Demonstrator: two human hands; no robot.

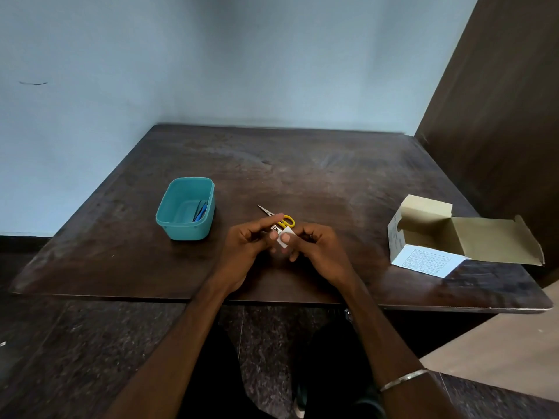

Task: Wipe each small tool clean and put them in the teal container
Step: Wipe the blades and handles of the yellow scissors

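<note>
Both hands meet over the middle of the dark wooden table (302,176). My left hand (248,246) pinches a small metal tool (276,228), mostly hidden by the fingers. My right hand (317,246) presses a small white wipe (286,237) against that tool. Small scissors with yellow handles (276,215) lie on the table just behind my fingers, blades pointing to the far left. The teal container (169,220) stands to the left of my hands and holds a blue tool (200,212) with other thin tools along its right wall.
An open cardboard box (429,237) with its flap folded out sits at the table's right side. A brown door or panel (499,116) rises at the right. The table's front edge runs just below my wrists.
</note>
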